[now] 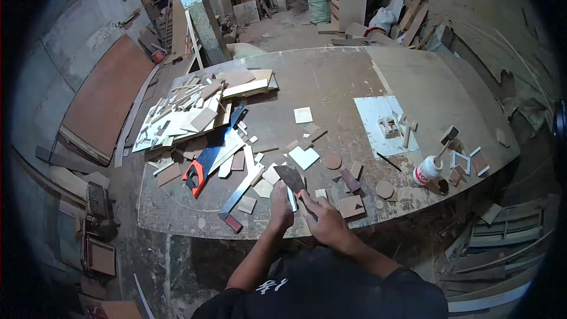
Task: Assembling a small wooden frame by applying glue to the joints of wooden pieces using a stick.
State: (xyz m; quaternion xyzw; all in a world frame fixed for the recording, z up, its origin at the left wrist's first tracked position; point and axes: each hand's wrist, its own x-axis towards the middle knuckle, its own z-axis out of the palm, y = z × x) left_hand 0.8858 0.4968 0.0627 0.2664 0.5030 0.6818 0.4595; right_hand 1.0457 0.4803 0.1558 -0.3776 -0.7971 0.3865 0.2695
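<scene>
A person in a dark top leans over the near edge of a large, dusty worktop [331, 82], with both bare forearms coming in from below. The right hand [325, 221] is clenched around the handle of a scraper [291, 178], whose dark, wide blade points up and away over the worktop. The left hand [281, 207] sits just beside it, its grip closed on a thin pale strip [292, 199] held upright against the scraper blade. Both hands hover at the near edge, in the middle of the worktop's width.

Small offcuts lie scattered ahead of the hands: a pale square tile [304, 157], a round wooden disc [332, 161], a second disc [384, 189], and a tan block with a dark triangle on it [351, 205] just right of the right hand. To the left, a handsaw [209, 159] with a red and black handle lies angled on the worktop, and a long metal ruler [242, 189] lies near it. Beyond the saw is a heap of pale wooden strips and board pieces [195, 109].

To the right stands a white glue bottle [426, 171] with a stick or brush rising out of it. A white sheet [384, 124] with small wood pieces on it lies farther back. Around the worktop, the floor is crowded with planks, boards and scrap wood.
</scene>
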